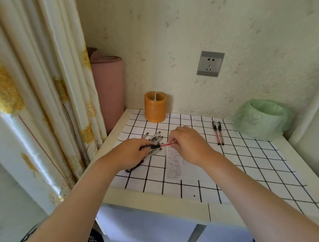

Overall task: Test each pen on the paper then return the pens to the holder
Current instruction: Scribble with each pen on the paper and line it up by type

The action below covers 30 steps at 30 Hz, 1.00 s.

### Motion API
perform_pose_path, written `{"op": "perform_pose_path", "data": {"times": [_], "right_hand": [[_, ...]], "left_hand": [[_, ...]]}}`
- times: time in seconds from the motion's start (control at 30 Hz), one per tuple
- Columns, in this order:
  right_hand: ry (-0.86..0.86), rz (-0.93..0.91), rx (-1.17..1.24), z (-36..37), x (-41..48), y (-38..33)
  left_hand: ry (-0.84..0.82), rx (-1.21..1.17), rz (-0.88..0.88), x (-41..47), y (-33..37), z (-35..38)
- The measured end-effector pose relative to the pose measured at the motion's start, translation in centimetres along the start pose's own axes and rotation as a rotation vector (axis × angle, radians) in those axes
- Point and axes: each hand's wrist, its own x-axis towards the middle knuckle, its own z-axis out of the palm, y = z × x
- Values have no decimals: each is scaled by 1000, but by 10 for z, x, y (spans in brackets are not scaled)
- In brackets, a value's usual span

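Pens sit in three places on the grid-patterned table [244, 161]: a loose pile [155, 137] left of centre, a pair [218, 132] lying side by side well to the right, and one red pen [166, 144] held between both hands. The orange holder [155, 107] stands upright at the back edge, behind the pile and apart from it. A strip of paper [174, 165] covered in small marks lies flat, partly under the right hand. The left hand [133, 152] lies over the pile, fingers curled on the red pen's black end; the right hand [188, 146] pinches the barrel's other end, so the pen spans the two grips, just above the paper's top.
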Motion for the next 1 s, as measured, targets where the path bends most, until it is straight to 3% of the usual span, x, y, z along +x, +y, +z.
{"op": "perform_pose_path", "data": {"times": [0.4, 0.7, 1.0], "right_hand": [[-30, 99, 239, -10, -33, 10], [-32, 119, 69, -14, -47, 40], [-88, 145, 68, -6, -48, 59]], "left_hand": [[122, -268, 128, 18, 55, 25], [96, -94, 158, 39, 71, 45], [125, -131, 243, 65, 72, 60]]}}
